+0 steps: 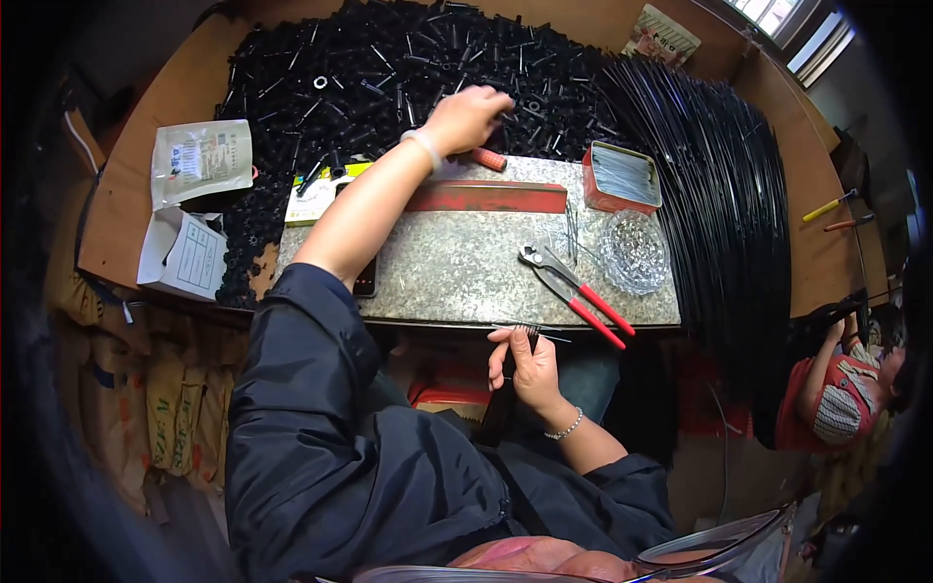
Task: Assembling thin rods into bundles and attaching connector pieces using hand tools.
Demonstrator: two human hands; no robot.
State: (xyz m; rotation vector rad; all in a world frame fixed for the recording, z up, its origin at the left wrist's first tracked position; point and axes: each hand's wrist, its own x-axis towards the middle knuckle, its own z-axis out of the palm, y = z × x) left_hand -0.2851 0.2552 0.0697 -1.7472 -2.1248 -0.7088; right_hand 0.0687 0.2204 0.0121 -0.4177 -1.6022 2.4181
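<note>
My left hand [469, 119] reaches over the near edge of a heap of small black plastic parts [369, 73]. Its fingers bend down among the parts, slightly blurred, and their tips are hidden. Close to the wrist lies a red ribbed cylinder [489, 158]. Low in front of the board's near edge, my right hand [533, 369] is closed in a pinch on a small black part [532, 336]. Thin wire-like pieces stick out beside those fingers. Red-handled pincers [578, 296] rest on the speckled board [447, 267] beyond that hand.
A red metal strip [486, 197] crosses the board. At its right stand a tin of thin wires [623, 175] and a glass bowl [635, 253] of small metal pieces. Long black strands [719, 165] lie farther right, near another person [841, 398]. A white box [185, 255] sits left.
</note>
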